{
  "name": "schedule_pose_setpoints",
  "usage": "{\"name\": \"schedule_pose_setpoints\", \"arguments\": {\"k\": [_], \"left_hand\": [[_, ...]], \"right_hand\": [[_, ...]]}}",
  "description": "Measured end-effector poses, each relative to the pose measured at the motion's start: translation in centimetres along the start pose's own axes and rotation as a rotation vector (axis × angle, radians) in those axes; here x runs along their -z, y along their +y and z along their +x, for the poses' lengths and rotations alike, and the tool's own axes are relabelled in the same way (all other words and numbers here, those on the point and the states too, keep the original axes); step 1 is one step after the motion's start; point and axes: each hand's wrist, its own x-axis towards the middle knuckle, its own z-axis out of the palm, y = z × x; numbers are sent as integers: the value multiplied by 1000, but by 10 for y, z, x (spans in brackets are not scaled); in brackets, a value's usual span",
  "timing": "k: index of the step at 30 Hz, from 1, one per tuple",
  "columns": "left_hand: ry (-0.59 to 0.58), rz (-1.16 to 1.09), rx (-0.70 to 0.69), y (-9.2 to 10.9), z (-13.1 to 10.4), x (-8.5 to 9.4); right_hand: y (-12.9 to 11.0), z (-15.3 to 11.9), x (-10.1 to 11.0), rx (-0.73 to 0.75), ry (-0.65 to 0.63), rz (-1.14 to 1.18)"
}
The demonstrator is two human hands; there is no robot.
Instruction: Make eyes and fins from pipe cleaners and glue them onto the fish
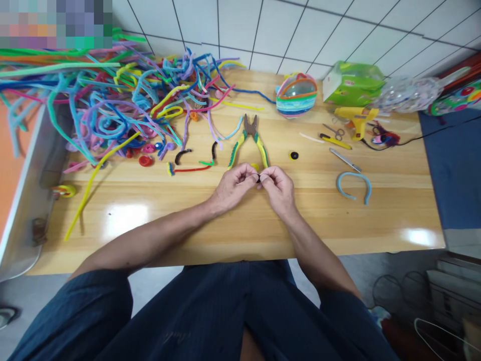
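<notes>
My left hand (237,184) and my right hand (277,188) meet at the middle of the wooden table, thumbs and fingertips pinched together. Between them is a small black piece of pipe cleaner (258,178), mostly covered by the fingers. Just beyond the hands lie pliers (250,131) with yellow-green handles spread and jaws pointing away. A small yellow piece (255,166) shows between the handles. Right of the pliers sits a black coil with a yellow edge (294,155). Short black pipe cleaner pieces (183,156) and a red strip (192,169) lie to the left.
A tangled heap of coloured pipe cleaners (112,108) covers the back left. At the back stands a striped round ornament (296,95). To the right are a green pack (352,82), a yellow glue gun (356,120), scissors (338,133), a cutter (336,141) and a curved blue pipe cleaner (353,175).
</notes>
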Motion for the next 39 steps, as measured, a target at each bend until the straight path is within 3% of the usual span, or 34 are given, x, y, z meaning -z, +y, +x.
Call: {"name": "schedule_pose_setpoints", "arguments": {"k": [6,13,18,22,30,39], "left_hand": [[20,-131,105,2,-1,-3],[86,-151,103,1,-1,-5],[122,-135,95,-5,0,-3],[117,-143,82,-7,0,-3],[72,-188,81,-3,1,-4],[-10,38,31,-7,-2,-2]], "right_hand": [[2,2,0,-26,-57,124],[5,1,-5,-75,-48,188],[2,-4,-5,102,61,17],[1,-7,-6,193,52,-116],[4,-5,-7,50,60,71],[-3,4,5,-69,9,35]]}}
